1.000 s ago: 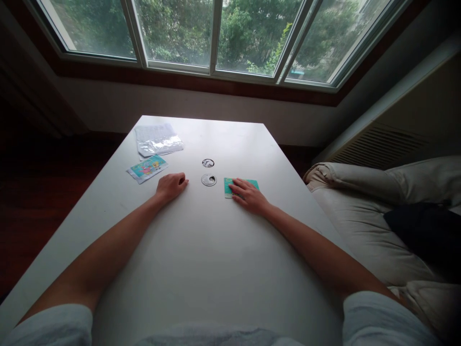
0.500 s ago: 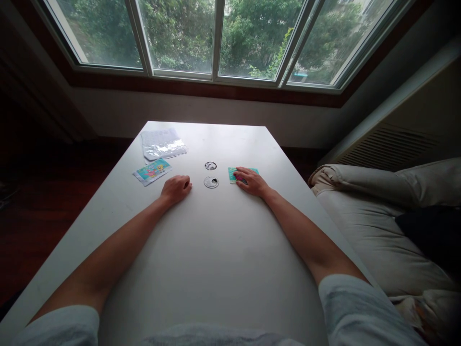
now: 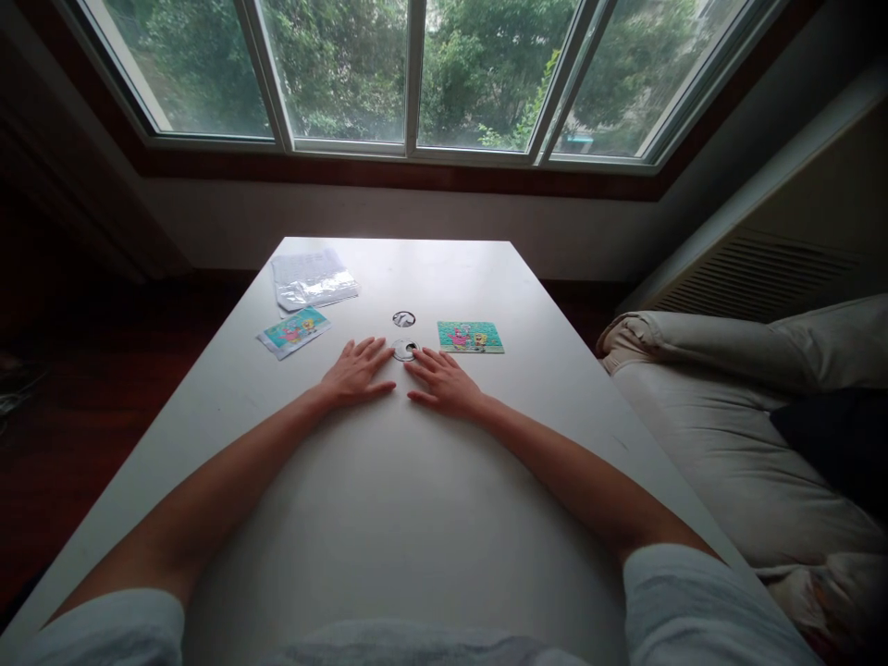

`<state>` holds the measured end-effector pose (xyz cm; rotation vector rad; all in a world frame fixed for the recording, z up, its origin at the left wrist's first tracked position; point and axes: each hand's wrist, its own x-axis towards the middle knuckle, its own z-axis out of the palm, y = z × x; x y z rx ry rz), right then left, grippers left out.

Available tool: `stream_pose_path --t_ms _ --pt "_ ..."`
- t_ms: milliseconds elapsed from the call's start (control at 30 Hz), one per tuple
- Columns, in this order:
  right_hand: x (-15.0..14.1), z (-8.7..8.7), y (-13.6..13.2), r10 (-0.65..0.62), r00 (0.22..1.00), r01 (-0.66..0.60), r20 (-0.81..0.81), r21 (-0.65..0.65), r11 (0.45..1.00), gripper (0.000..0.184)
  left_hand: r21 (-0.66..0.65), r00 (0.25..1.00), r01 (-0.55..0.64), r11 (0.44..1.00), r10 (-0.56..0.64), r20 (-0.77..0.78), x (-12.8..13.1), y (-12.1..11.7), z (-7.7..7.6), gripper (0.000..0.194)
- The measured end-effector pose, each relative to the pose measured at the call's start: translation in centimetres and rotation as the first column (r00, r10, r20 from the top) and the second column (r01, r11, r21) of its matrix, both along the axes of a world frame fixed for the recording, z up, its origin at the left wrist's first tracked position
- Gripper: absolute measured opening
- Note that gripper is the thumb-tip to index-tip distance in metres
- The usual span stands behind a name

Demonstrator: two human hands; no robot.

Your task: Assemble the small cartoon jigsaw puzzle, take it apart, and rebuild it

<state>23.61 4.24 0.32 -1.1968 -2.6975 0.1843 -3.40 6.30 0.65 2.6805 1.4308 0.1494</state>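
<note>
My left hand (image 3: pixel 357 372) lies palm down on the white table (image 3: pixel 409 499), fingers stretched and apart, holding nothing. Opposite it, my right hand (image 3: pixel 444 381) rests flat too, its fingers spread. Between and just beyond the fingertips is a round grey-and-white disc (image 3: pixel 405 350), partly covered by fingers of my right hand. A second round disc (image 3: pixel 403 319) with a dark rim lies a little farther off. To the right sits a small jigsaw puzzle (image 3: pixel 470 338), its pieces joined into a teal rectangle with pink and yellow cartoon figures.
Left of my hands lies a printed picture sheet (image 3: pixel 294 332) with a similar cartoon. Behind it is a clear plastic bag (image 3: pixel 315 277) near the table's far left corner. A light-covered sofa (image 3: pixel 700 435) stands along the right side, and a window is ahead.
My right hand has left the puzzle and moved left and nearer to the front disc. My left hand has uncurled from a fist and shifted right; its fingers are now spread.
</note>
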Motion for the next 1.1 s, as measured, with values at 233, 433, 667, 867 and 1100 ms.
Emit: stream_pose_path --t_ms 233,433,667,867,1100 --pt "0.2 0.0 0.1 0.007 0.999 -0.006 0.038 -0.018 1.0 0.079 -0.02 0.999 -0.003 1.0 0.002 -0.041 1.1 -1.0 -0.3 0.089" --pt "0.1 -0.1 0.1 0.003 0.999 0.0 0.054 -0.042 0.999 0.085 -0.025 0.999 -0.003 1.0 0.002 -0.041 1.2 -1.1 -0.4 0.091" --pt "0.2 0.1 0.2 -0.012 0.998 0.016 0.064 -0.06 0.998 0.086 -0.017 0.999 -0.018 1.0 0.017 -0.035 1.1 -1.2 -0.2 0.087" --pt "0.3 0.3 0.3 -0.028 0.996 0.033 0.084 -0.067 0.997 0.09 -0.037 0.997 -0.045 0.998 0.043 -0.056 1.4 -1.2 -0.1 0.089" --pt "0.1 0.2 0.3 -0.022 0.995 0.027 0.1 -0.055 0.998 0.091 -0.075 0.995 -0.075 0.994 0.07 -0.077 1.3 -1.6 -0.2 0.093"
